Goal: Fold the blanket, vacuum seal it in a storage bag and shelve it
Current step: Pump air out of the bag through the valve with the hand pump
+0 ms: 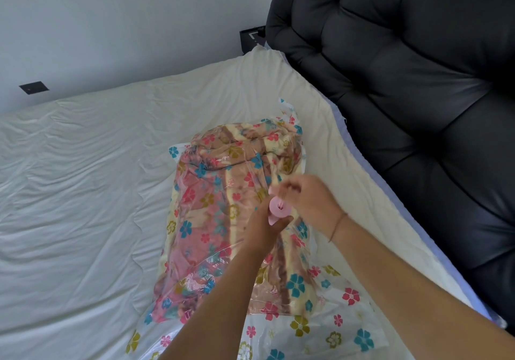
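hidden: left hand's fingertips tucked under and behind the valve [280,209]; near end of the storage bag [328,329] cut off by the lower edge; both forearms crossing over the bag's near half.
hard to make out: right fingertips blurred; exact form of the small pink piece [273,191] pinched there not clear.
left hand [264,228]: curled round the pink valve from below and the near side, gripping it, thumb along its lower rim.
right hand [312,200]: fingertips pinched on the small pink piece just above the valve; thin bracelet [338,225] at the wrist.
valve vs grip: round, pink, on the bag's top face about midway along, between the two hands, touching the left.
storage bag: clear plastic with a flower print, flat on the white bed sheet [83,192], long side running away from the camera, near the bed's right edge.
contents: folded blanket [223,192], pink, cream and brown, filling the far and middle part; near end of the bag flat.
around: black tufted headboard [418,80] to the right; dark wall plate [34,87] at far left.
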